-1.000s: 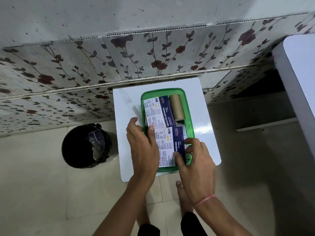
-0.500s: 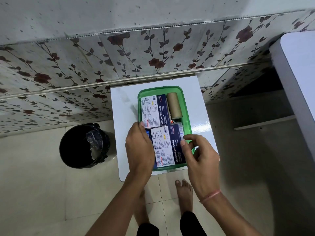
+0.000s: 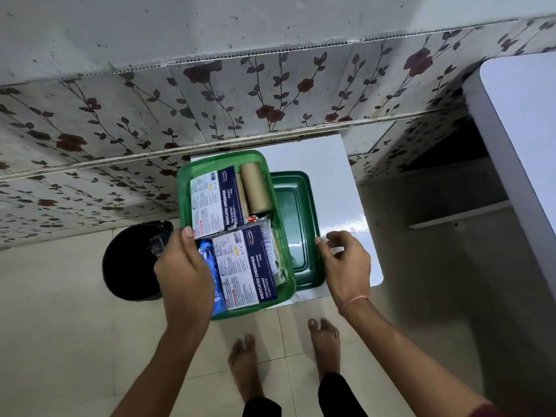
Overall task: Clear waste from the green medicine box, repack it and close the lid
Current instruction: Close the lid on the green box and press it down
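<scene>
The green medicine box (image 3: 272, 236), flat on the white surface (image 3: 337, 182) a second ago, is now lifted by its 9 o'clock rim in the left hand (image 3: 183, 272), fingers closed on it. That uncovers the dark green lid (image 3: 299, 224) at 3 o'clock, where the right hand (image 3: 346, 264) hovers half-open and empty, so closing looks next.

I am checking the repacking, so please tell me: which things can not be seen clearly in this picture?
- Blue packet, head view: mostly hidden by the left hand.
- Items under the two dressing cartons in the green box: covered.
- Small print on the cartons: too small.
- Bin contents: too dark.
- Lid: left edge hidden behind the box.
</scene>
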